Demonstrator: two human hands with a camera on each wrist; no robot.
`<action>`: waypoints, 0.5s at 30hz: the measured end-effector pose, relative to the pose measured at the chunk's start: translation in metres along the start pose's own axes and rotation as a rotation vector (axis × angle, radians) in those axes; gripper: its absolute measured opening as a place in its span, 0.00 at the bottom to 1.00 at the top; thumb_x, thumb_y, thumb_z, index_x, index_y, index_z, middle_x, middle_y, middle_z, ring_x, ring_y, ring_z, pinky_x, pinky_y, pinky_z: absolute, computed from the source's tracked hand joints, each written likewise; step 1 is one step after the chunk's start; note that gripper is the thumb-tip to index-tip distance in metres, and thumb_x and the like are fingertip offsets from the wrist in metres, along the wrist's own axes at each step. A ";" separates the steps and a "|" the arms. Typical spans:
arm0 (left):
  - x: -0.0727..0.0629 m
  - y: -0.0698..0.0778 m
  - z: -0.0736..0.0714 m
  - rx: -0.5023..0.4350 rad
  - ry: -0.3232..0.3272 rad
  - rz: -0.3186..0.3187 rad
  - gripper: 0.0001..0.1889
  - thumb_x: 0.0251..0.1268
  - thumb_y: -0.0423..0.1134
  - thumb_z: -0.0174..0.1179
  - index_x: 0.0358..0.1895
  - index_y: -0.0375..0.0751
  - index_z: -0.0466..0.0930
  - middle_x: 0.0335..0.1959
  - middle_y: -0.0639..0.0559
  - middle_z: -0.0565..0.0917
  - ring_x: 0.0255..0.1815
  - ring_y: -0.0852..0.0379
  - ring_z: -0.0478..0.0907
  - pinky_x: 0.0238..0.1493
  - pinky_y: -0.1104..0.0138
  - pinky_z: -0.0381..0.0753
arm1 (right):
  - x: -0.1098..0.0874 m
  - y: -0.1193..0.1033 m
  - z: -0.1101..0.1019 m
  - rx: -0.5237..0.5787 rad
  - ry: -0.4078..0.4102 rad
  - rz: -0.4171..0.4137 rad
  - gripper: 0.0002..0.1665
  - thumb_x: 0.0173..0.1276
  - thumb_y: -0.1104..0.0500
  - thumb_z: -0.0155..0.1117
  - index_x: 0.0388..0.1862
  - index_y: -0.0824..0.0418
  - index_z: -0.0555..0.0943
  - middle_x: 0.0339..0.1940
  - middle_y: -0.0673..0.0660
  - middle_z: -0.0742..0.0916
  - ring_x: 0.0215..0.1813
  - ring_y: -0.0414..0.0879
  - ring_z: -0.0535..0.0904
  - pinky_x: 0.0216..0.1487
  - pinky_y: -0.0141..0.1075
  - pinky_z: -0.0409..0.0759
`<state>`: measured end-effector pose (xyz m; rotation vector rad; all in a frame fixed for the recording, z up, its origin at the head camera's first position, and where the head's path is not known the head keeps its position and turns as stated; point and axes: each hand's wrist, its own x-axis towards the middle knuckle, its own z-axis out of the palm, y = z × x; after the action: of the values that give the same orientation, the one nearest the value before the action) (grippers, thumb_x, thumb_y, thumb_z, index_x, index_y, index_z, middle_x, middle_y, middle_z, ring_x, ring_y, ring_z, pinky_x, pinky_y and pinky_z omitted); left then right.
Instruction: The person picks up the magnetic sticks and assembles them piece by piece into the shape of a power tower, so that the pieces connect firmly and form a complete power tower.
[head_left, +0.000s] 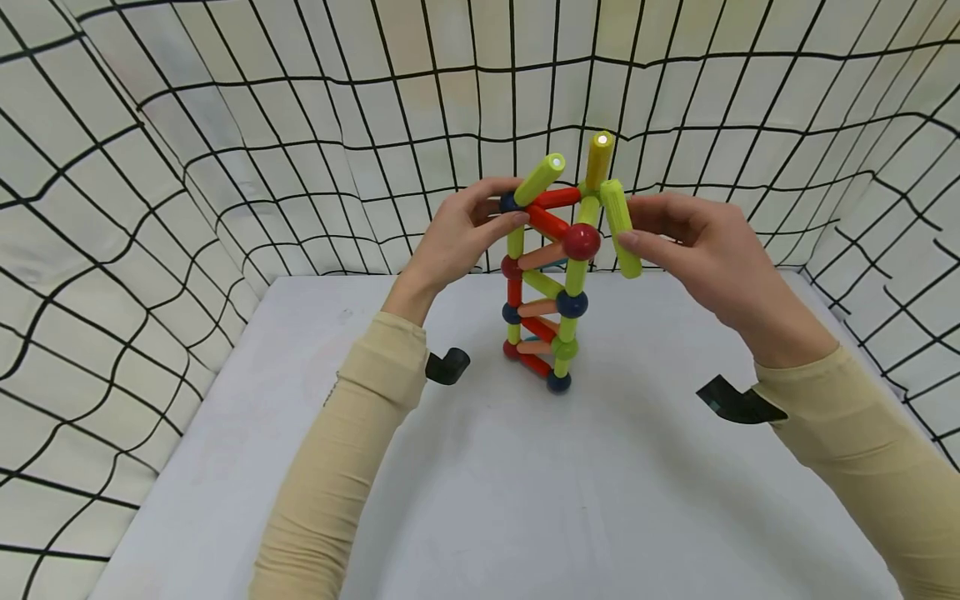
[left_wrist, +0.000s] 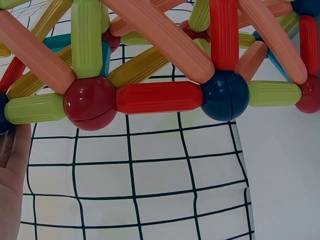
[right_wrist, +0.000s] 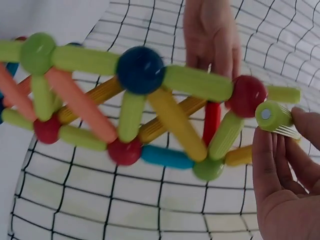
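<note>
A tall tower of ridged magnetic sticks and balls (head_left: 567, 325) stands upright at the table's middle. At its top left corner, my left hand (head_left: 461, 233) holds a dark blue ball (head_left: 511, 202) between thumb and fingers. A lime stick (head_left: 542, 177) slants up from that ball. My right hand (head_left: 708, 254) pinches a loose lime magnetic stick (head_left: 622, 232), tilted, just right of the red ball (head_left: 581, 242) at the tower's top front corner. In the right wrist view, the held stick (right_wrist: 274, 118) points its silver magnet end at the camera and overlaps that red ball's edge.
A yellow stick (head_left: 598, 162) rises from the tower's back top corner. The white table (head_left: 480, 500) extends around the base. White walls with a black grid net (head_left: 337, 125) enclose its back and sides. Black straps (head_left: 738, 402) hang at both sleeve cuffs.
</note>
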<state>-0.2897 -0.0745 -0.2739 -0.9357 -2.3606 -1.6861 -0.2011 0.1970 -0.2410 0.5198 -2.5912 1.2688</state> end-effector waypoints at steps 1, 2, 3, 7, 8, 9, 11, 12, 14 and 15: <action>0.000 0.000 0.000 0.002 0.000 -0.001 0.23 0.68 0.39 0.61 0.65 0.44 0.74 0.56 0.50 0.80 0.54 0.58 0.80 0.58 0.66 0.76 | 0.002 -0.005 0.001 0.009 0.006 -0.002 0.23 0.69 0.47 0.64 0.61 0.52 0.80 0.51 0.50 0.85 0.48 0.43 0.81 0.48 0.28 0.78; -0.001 0.001 0.000 0.002 0.000 -0.001 0.23 0.68 0.39 0.62 0.65 0.44 0.74 0.56 0.50 0.80 0.54 0.58 0.80 0.58 0.66 0.76 | 0.005 -0.010 0.003 0.021 0.012 -0.006 0.23 0.69 0.47 0.64 0.61 0.52 0.80 0.51 0.50 0.85 0.48 0.43 0.81 0.49 0.29 0.79; -0.001 0.001 -0.001 0.004 0.001 -0.001 0.23 0.68 0.39 0.62 0.65 0.43 0.74 0.56 0.50 0.80 0.54 0.58 0.80 0.58 0.66 0.76 | 0.007 -0.013 0.005 0.036 0.015 -0.006 0.24 0.69 0.46 0.64 0.61 0.52 0.80 0.52 0.50 0.85 0.49 0.43 0.81 0.50 0.30 0.78; -0.001 0.001 0.000 0.004 0.003 0.001 0.23 0.68 0.39 0.62 0.65 0.43 0.74 0.56 0.50 0.80 0.53 0.58 0.80 0.58 0.66 0.76 | 0.013 -0.022 0.012 0.087 0.039 0.008 0.25 0.69 0.46 0.64 0.62 0.53 0.80 0.53 0.51 0.85 0.50 0.43 0.81 0.53 0.32 0.78; -0.001 0.001 0.000 0.004 0.001 0.002 0.23 0.68 0.39 0.62 0.65 0.43 0.74 0.56 0.50 0.80 0.53 0.58 0.80 0.58 0.66 0.76 | 0.014 -0.023 0.014 0.107 0.045 0.017 0.25 0.69 0.46 0.64 0.62 0.54 0.80 0.54 0.52 0.85 0.51 0.43 0.81 0.54 0.32 0.78; -0.001 0.001 0.000 0.002 0.000 0.003 0.23 0.68 0.39 0.62 0.65 0.43 0.74 0.56 0.50 0.80 0.53 0.58 0.80 0.58 0.66 0.76 | 0.015 -0.024 0.015 0.125 0.053 0.024 0.25 0.69 0.47 0.64 0.62 0.54 0.80 0.54 0.52 0.84 0.51 0.44 0.81 0.54 0.33 0.78; -0.001 0.001 0.000 0.004 -0.004 0.004 0.23 0.68 0.39 0.61 0.65 0.42 0.74 0.56 0.49 0.80 0.54 0.58 0.80 0.58 0.66 0.76 | 0.016 -0.025 0.018 0.164 0.073 0.037 0.25 0.69 0.47 0.64 0.62 0.55 0.80 0.54 0.53 0.84 0.51 0.45 0.81 0.54 0.32 0.79; -0.001 0.002 0.000 0.006 -0.005 0.004 0.23 0.68 0.39 0.61 0.65 0.42 0.73 0.56 0.49 0.80 0.54 0.59 0.80 0.58 0.66 0.76 | 0.017 -0.026 0.019 0.184 0.083 0.038 0.25 0.69 0.48 0.64 0.62 0.55 0.80 0.54 0.54 0.84 0.51 0.45 0.80 0.54 0.32 0.79; -0.001 0.002 0.000 0.010 -0.003 0.004 0.23 0.69 0.39 0.61 0.65 0.43 0.73 0.55 0.49 0.81 0.54 0.59 0.80 0.58 0.66 0.76 | 0.019 -0.028 0.021 0.220 0.098 0.036 0.25 0.69 0.49 0.64 0.62 0.55 0.80 0.54 0.55 0.84 0.52 0.46 0.80 0.54 0.32 0.79; -0.001 0.002 0.000 0.013 -0.001 0.003 0.23 0.69 0.39 0.61 0.65 0.43 0.73 0.55 0.50 0.81 0.53 0.59 0.80 0.58 0.66 0.76 | 0.020 -0.028 0.022 0.237 0.108 0.032 0.24 0.69 0.49 0.64 0.62 0.55 0.80 0.54 0.55 0.84 0.52 0.46 0.80 0.55 0.32 0.79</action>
<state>-0.2877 -0.0750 -0.2724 -0.9386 -2.3664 -1.6679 -0.2084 0.1594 -0.2270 0.4377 -2.3847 1.5802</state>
